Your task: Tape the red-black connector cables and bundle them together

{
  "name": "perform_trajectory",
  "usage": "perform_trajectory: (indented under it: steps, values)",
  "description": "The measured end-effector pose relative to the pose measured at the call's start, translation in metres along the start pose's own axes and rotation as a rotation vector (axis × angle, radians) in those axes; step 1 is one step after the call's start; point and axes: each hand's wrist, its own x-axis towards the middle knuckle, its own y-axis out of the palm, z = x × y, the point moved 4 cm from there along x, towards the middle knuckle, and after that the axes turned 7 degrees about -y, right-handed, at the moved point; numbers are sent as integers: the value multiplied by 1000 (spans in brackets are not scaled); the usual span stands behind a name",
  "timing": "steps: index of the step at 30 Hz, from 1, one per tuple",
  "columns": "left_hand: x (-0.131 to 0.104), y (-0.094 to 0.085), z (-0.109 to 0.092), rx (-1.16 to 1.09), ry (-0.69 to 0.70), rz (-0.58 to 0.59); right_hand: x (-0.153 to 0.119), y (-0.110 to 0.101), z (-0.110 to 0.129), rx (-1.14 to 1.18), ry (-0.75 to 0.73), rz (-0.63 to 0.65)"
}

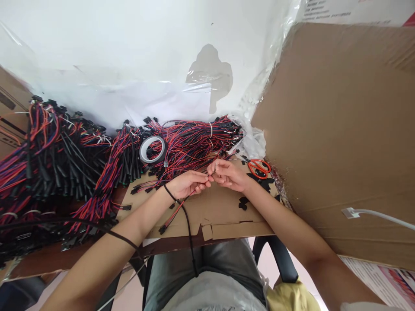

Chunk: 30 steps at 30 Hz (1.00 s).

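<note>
My left hand (pixel 191 183) is closed in a pinch on a thin red and black wire cable (pixel 177 214), whose connector end hangs down over the cardboard. Fingertips of my right hand (pixel 227 174) meet those of my left and pinch a small dark piece at the cable. The exact spot between the fingertips is too small to make out. Behind my hands lies a large bundle of red and black wires (pixel 191 134) tied with white ties. A roll of black tape (pixel 153 149) leans on that bundle.
Orange-handled scissors (pixel 259 169) lie right of my right hand, near black scraps (pixel 243 203). More wire bundles (pixel 48 147) are heaped at the left. A flattened cardboard sheet (pixel 223 216) covers the tabletop. A tall cardboard panel (pixel 340 129) stands at the right.
</note>
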Motion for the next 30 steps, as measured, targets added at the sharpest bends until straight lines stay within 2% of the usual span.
perform_trajectory:
  steps: [7,16,20,24,30]
  values:
    - [-4,-8,3,145,-25,27,1,-5,5,78,-48,-132]
    - [-2,2,-8,154,13,-98,0,-3,1,-2,-13,-67]
    - [2,4,-8,153,36,-76,1,-4,-2,-9,-38,-101]
    - [2,-1,-8,247,95,-62,3,-3,-6,13,-102,-176]
    - [-2,-1,-6,255,64,-25,3,2,-7,-9,-99,-145]
